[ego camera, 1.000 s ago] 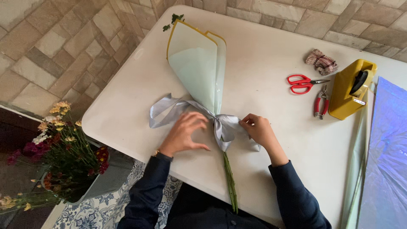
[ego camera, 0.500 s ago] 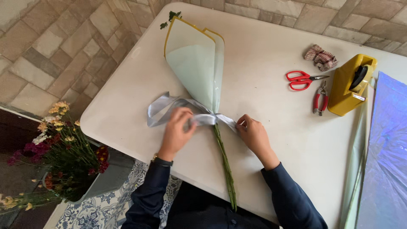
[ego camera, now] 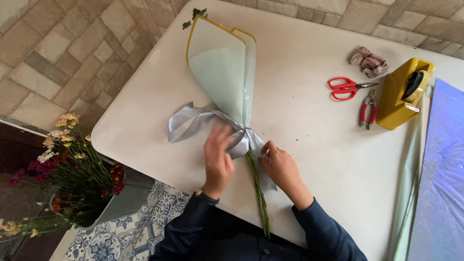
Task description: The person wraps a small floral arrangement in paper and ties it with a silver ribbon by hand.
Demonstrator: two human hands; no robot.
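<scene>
Left hand blurred, fingers spread loosely over the silvery grey satin ribbon, right hand pinching a ribbon tail, ribbon knotted around a pale green paper cone wrap above green stems, lying on the white table.

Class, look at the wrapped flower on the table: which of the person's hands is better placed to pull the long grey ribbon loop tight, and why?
Probably the left hand: it lies on the ribbon beside the loop, while the right hand pinches the short end across the stem.
</scene>
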